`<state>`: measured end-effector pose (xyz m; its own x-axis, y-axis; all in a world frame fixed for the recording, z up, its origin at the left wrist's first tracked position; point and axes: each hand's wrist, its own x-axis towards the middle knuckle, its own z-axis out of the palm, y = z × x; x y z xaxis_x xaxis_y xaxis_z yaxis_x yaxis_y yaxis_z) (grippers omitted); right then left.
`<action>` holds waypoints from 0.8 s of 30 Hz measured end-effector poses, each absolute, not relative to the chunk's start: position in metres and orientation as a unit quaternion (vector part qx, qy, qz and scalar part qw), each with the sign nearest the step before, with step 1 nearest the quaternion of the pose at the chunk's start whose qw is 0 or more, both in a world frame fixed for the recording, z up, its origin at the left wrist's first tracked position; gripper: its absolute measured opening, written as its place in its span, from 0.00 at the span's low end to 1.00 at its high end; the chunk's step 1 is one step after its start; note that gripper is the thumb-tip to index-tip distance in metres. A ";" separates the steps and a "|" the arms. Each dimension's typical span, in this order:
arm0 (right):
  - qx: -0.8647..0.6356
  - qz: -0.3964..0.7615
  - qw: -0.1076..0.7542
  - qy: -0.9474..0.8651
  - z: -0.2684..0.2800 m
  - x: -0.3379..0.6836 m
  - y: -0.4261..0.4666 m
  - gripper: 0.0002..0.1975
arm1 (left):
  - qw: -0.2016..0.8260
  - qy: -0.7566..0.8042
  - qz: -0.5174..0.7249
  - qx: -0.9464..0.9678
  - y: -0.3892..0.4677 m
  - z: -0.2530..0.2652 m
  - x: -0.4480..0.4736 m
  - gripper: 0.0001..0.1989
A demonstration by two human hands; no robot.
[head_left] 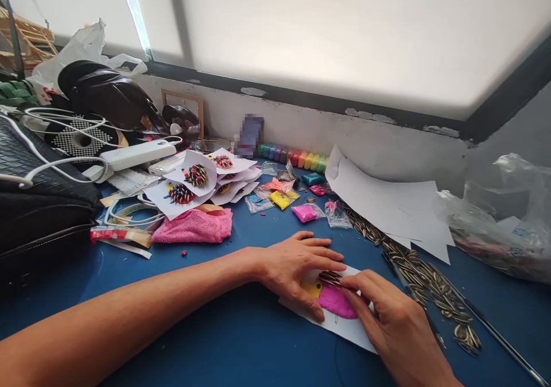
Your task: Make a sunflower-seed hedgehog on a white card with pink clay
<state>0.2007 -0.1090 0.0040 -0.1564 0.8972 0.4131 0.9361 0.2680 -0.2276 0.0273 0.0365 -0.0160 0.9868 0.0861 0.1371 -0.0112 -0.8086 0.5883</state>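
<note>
A small white paper (359, 336) lies on the blue table, bearing a flat patch of magenta modelling clay (338, 302) and a smaller yellow clay piece (308, 289) with a dark dot. Striped sunflower seeds (329, 278) stand in a row along the clay's upper edge. My left hand (297, 265) rests over the paper's left side, fingers spread. With thumb and forefinger pinched, my right hand (390, 312) holds a sunflower seed at the right end of that row; the fingertips partly hide it. Thin drawn lines show below the magenta clay.
Loose sunflower seeds (443, 295) spread to the right, beside a thin rod (495, 326). Behind are white sheets (387, 203), clay packets (305, 212) and finished seed pictures (181, 194). A pink cloth (193, 226) and black bag (43, 203) occupy the left, a plastic bag (503, 220) the right.
</note>
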 end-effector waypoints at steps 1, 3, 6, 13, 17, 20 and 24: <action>-0.604 -0.045 0.236 -0.760 0.003 0.201 -0.109 0.11 | 0.310 0.021 0.078 0.947 0.036 -0.016 0.027 0.43; -0.606 -0.048 0.230 -0.760 0.000 0.202 -0.110 0.11 | 0.312 0.024 0.077 0.947 0.036 -0.016 0.027 0.43; -0.611 -0.053 0.233 -0.755 -0.003 0.203 -0.110 0.12 | 0.314 0.026 0.074 0.946 0.036 -0.015 0.027 0.43; -0.600 -0.067 0.241 -0.760 -0.001 0.199 -0.107 0.12 | 0.303 0.017 0.081 0.949 0.036 -0.016 0.026 0.42; -0.600 -0.073 0.228 -0.763 -0.001 0.199 -0.108 0.13 | 0.296 0.016 0.085 0.951 0.036 -0.017 0.026 0.42; -0.598 -0.079 0.224 -0.765 -0.002 0.198 -0.107 0.14 | 0.291 0.011 0.085 0.953 0.037 -0.018 0.026 0.42; -0.599 -0.086 0.214 -0.767 -0.004 0.198 -0.106 0.16 | 0.293 0.013 0.083 0.952 0.037 -0.018 0.026 0.42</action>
